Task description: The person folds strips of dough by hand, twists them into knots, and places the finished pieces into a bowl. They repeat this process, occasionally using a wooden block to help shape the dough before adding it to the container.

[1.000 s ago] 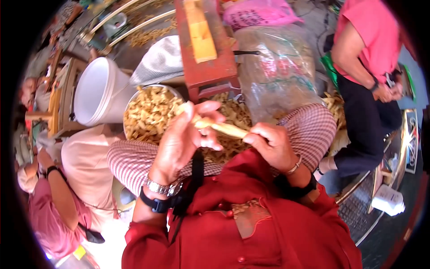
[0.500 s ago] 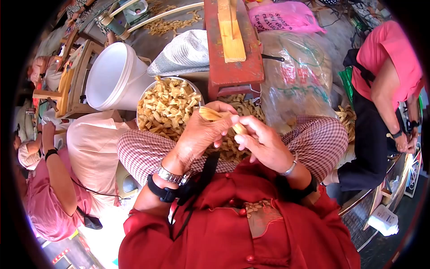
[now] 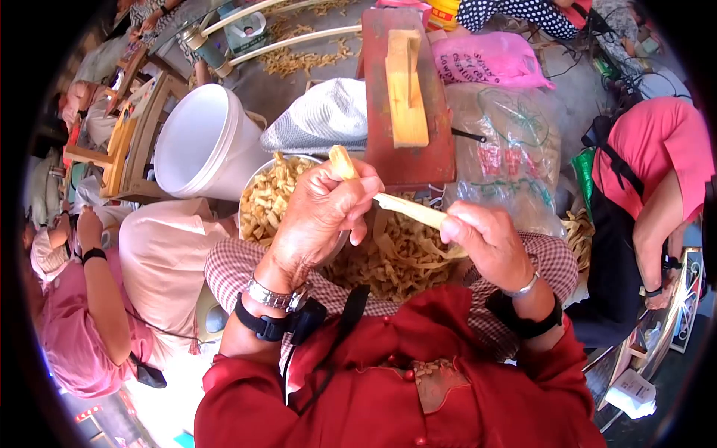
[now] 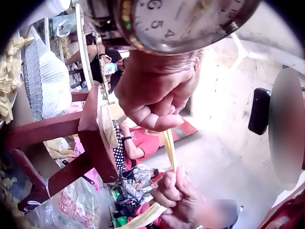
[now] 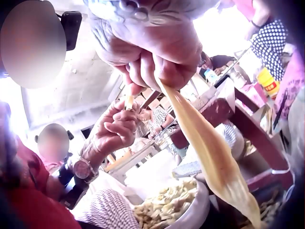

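Note:
A long pale yellow fibrous strip [image 3: 409, 210] stretches between the two hands above the lap. My left hand [image 3: 310, 213] pinches one end, where a short thick piece [image 3: 341, 161] stands up out of the fingers. Thumb and fingers of my right hand [image 3: 489, 243] pinch the strip farther along. In the right wrist view, its broad loose tail [image 5: 209, 148] hangs down from the right hand. Beneath the hands lies a heap of similar strips [image 3: 399, 257]. A round basin [image 5: 202, 205] of short, bunched yellow pieces [image 3: 261, 198] stands beside the left knee, partly behind the left hand.
Ahead stands a red wooden bench [image 3: 373, 134] bearing a yellow wooden block [image 3: 409, 134]. To the left are a white bucket [image 3: 198, 142] and a white mesh sack [image 3: 321, 116]. A clear plastic sack [image 3: 515, 142] and a pink bag [image 3: 489, 60] lie right. People sit on both sides.
Half a second ago the hands were together at the strip. Since then the right hand has drawn away to the right, leaving the strip stretched between them. The head view has shifted.

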{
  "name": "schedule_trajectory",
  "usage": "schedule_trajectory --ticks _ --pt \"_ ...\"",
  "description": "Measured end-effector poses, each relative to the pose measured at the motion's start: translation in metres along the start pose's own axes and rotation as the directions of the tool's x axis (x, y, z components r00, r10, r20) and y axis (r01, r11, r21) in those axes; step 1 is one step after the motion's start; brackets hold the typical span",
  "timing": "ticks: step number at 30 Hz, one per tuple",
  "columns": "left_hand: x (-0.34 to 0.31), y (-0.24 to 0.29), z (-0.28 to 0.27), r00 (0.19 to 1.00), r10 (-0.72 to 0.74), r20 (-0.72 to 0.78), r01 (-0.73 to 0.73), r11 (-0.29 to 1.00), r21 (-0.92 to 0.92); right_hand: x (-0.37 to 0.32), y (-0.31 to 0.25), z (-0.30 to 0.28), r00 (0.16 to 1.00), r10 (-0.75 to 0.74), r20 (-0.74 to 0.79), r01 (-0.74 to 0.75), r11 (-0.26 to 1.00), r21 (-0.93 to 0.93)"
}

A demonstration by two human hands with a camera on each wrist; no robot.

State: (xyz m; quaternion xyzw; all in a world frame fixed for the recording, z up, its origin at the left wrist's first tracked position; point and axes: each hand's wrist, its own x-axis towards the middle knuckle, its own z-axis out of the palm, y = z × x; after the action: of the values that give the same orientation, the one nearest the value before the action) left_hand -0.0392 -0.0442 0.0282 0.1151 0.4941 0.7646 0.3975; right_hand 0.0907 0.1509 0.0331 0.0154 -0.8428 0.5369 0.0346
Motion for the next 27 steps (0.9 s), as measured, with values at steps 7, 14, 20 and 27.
schedule_trajectory --ticks 7,14,20,27 --pt "0.058 0.027 0.017 0.971 0.21 -0.114 -0.164 0.931 0.325 0.069 0.007 -0.043 0.977 -0.175 -0.118 0.101 0.877 -0.469" --pt "0.108 0.033 0.014 0.943 0.316 -0.103 -0.252 0.881 0.401 0.11 0.026 -0.066 0.937 -0.29 -0.193 0.122 0.793 -0.597" --pt "0.141 0.008 -0.004 0.936 0.3 -0.184 -0.167 0.839 0.517 0.127 0.072 -0.056 0.957 -0.246 -0.152 0.063 0.69 -0.721" --pt "0.088 0.023 -0.013 0.987 0.031 -0.156 0.074 0.778 0.624 0.099 0.11 -0.055 0.96 -0.015 -0.279 -0.052 0.972 -0.231"
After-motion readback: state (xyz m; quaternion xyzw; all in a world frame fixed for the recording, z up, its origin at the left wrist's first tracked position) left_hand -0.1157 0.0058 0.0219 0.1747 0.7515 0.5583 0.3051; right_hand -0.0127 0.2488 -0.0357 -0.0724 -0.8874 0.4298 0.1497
